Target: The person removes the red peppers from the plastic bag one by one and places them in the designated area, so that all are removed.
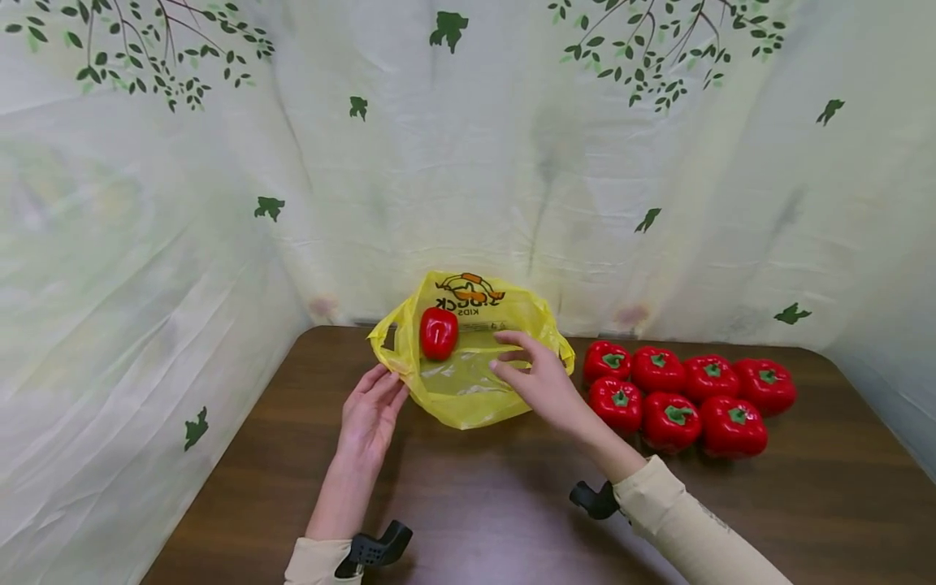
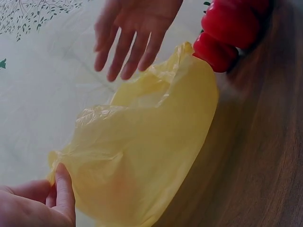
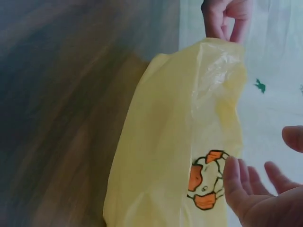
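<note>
A yellow plastic bag [image 1: 475, 413] lies with its mouth spread on the table, printed lettering on its inner wall. Inside it, toward the left, is one red bell pepper [image 1: 439, 334]. My left hand [image 1: 373, 414] pinches the bag's left edge by the handle; in the left wrist view the thumb and fingers [image 2: 65, 191] grip the plastic. Over the right part of the bag's mouth is my right hand [image 1: 539, 378], its fingers loosely bent and apart, holding nothing. In the right wrist view those fingers [image 3: 248, 182] overlap the bag's printed figure.
Several red bell peppers [image 1: 673, 421] with green stems stand in two rows right of the bag, close to my right forearm. The brown wooden table [image 1: 468, 504] reaches back to a pale leaf-printed curtain [image 1: 475, 162]. Each wrist wears a black camera mount [image 1: 380, 546].
</note>
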### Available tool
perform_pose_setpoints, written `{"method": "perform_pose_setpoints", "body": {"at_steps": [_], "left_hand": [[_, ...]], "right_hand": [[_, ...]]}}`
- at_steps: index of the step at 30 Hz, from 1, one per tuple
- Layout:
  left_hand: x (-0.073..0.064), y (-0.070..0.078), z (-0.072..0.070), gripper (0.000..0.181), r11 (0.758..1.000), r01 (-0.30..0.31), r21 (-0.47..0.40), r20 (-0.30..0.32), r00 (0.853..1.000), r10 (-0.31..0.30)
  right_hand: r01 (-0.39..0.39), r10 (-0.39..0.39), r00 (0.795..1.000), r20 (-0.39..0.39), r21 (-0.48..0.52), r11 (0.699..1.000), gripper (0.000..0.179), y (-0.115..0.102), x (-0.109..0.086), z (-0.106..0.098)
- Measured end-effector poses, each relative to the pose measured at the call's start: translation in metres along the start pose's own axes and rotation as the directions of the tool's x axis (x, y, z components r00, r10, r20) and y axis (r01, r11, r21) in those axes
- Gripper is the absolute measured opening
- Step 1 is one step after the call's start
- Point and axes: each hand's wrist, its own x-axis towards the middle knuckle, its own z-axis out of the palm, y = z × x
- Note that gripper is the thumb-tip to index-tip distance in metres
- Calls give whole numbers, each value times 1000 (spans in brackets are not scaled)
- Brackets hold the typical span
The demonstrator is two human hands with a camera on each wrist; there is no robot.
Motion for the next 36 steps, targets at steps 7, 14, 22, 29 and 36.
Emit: {"method": "perform_pose_setpoints", "body": {"at_steps": [7, 14, 22, 29, 36], "left_hand": [[1, -1, 0, 29, 999, 39, -24, -7, 999, -39], [0, 0, -1, 30, 998, 36, -45, -11, 999, -37], [-1, -2, 1, 29, 999, 31, -37, -3, 1000, -31], [-2, -4, 1, 26, 999, 18, -28, 0, 1000, -18], [0, -5, 1, 25, 999, 16, -33, -3, 1000, -17]], "right_hand": [[-93, 94, 996, -12, 37, 995, 46, 8, 37, 18], [-192, 192, 981, 15, 71, 979, 53, 17, 69, 46], [-234, 235, 972, -19, 50, 971, 64, 31, 93, 70], [-256, 259, 963, -73, 53, 965, 76, 45, 108, 82], [-236, 230, 969, -87, -72, 969, 88, 59, 120, 90]]}}
